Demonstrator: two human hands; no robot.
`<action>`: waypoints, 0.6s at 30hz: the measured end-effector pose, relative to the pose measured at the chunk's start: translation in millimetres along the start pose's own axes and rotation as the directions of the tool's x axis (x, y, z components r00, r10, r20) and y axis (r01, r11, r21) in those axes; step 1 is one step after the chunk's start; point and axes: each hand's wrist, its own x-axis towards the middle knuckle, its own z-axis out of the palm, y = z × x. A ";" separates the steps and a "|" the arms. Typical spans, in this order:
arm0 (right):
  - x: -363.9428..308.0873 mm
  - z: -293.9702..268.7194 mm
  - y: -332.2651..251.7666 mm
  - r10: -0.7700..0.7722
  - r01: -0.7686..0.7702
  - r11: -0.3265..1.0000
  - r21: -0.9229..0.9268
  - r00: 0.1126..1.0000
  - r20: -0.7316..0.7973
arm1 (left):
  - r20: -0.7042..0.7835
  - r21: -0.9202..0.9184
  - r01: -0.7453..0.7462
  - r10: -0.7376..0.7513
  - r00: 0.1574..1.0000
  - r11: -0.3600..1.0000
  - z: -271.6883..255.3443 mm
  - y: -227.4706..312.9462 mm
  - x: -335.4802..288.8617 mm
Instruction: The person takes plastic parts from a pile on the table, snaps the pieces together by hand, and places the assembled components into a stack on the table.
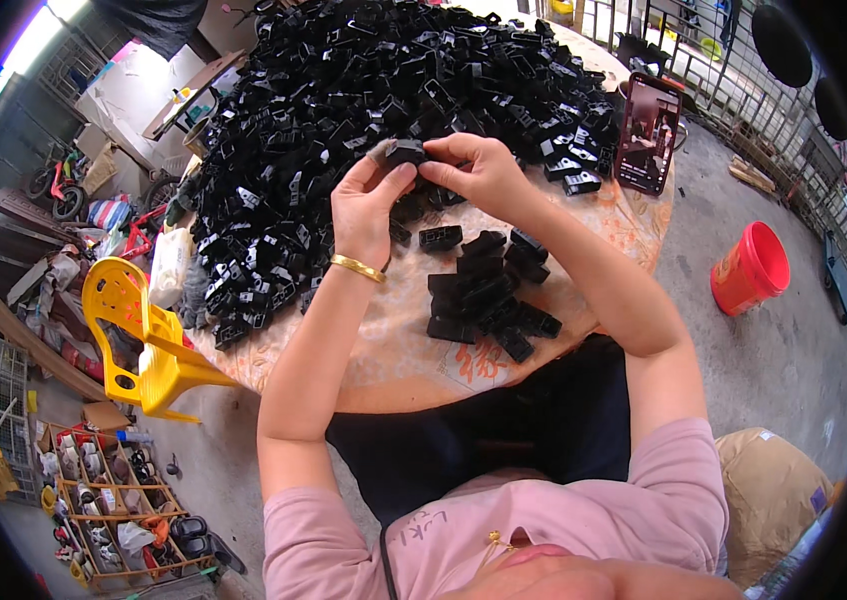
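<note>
Both my hands meet over the table, in front of a big heap of black plastic parts (423, 85). A small black plastic part (404, 153) is pinched between the thumb and fingers of my left hand (365, 195). My right hand (478, 172) grips the same part from its right side, thumb and forefinger pressed together at its edge. Nearer to me lies a smaller pile of black plastic parts (488, 290), with one loose part (440, 238) just beyond it. The finer shape of the held part is too small to make out.
A patterned orange cloth (373, 360) covers the round table. A phone (648, 133) stands upright at its right edge. On the floor are a red bucket (749, 268) at right, a yellow plastic chair (148, 345) at left and a shoe rack (113, 500) at lower left.
</note>
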 end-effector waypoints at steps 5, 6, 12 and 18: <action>-3.4 4.7 -6.5 -0.306 0.288 0.915 -0.284 0.952 -0.020 | -0.045 0.019 -0.067 0.068 0.997 0.998 8.9 5.5 -6.8; -3.7 3.9 -9.3 -0.304 0.286 0.915 -0.285 0.952 -0.020 | -0.038 0.028 -0.095 0.096 0.995 0.995 13.6 10.3 -7.8; 0.4 -6.3 -11.6 -0.019 0.025 0.997 -0.077 0.997 0.078 | 0.060 -0.005 -0.134 0.134 0.989 0.991 16.7 19.5 -10.5; 11.2 -25.7 -10.1 -0.007 0.045 0.995 -0.088 0.918 0.396 | 0.256 0.321 -0.208 0.127 0.958 0.924 13.6 31.3 -16.2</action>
